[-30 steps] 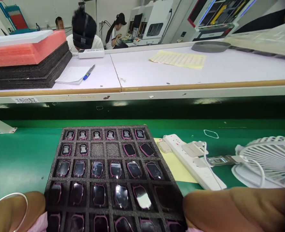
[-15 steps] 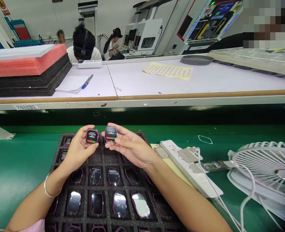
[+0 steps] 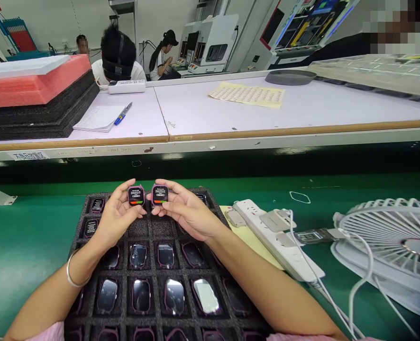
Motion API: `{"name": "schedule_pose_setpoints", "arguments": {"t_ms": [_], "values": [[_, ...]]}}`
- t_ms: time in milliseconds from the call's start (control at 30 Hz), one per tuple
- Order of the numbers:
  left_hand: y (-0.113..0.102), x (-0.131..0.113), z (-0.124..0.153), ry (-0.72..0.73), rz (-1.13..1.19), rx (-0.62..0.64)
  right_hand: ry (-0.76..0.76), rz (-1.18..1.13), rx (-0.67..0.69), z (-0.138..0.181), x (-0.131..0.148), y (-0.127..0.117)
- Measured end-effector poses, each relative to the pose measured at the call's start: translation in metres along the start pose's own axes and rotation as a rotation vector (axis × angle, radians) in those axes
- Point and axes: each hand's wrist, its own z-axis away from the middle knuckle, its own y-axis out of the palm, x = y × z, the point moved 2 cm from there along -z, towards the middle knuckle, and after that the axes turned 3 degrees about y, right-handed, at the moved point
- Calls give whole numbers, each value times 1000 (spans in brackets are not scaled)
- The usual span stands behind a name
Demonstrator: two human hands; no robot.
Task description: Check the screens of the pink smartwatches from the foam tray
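Observation:
My left hand (image 3: 119, 213) is closed on a smartwatch (image 3: 136, 195), its lit screen turned toward me with small text and a coloured bar. Close beside it, my right hand (image 3: 187, 210) grips a second smartwatch (image 3: 159, 194) with a similar lit screen. Both watch bodies have purple frames and no straps show. Under my hands lies a black foam tray (image 3: 153, 273), its compartments holding several more watch bodies, mostly with dark or reflecting screens. Two lit ones sit at the tray's far left. My forearms cover parts of the tray.
Right of the tray is a white power strip (image 3: 277, 237) with plugs and cables, beside a white fan (image 3: 391, 246). A raised white shelf (image 3: 196, 113) runs behind, bearing stacked foam (image 3: 35, 90), a pen (image 3: 123, 114) and a yellow label sheet (image 3: 247, 94). Several people sit beyond.
The watch in my right hand has turned slightly, so its screen faces me more squarely with less glare. The view has shifted a little. Both watches stay held.

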Motion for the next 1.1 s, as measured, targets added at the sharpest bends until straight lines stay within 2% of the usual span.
{"name": "schedule_pose_setpoints", "arguments": {"t_ms": [300,433,600,900,1100], "values": [[0,-2,1,18,-11,7,-12,28,5,-1,-1,1],[3,-5,3,-25,60,46,-45,54,-18,-1,1,1],[4,-7,4,-88,72,28,-47,65,-44,-2,0,1],[7,-3,4,-106,53,7,-49,73,-72,-5,-5,-4],[7,-14,-5,-72,111,-5,-101,94,-62,-6,8,3]]}}
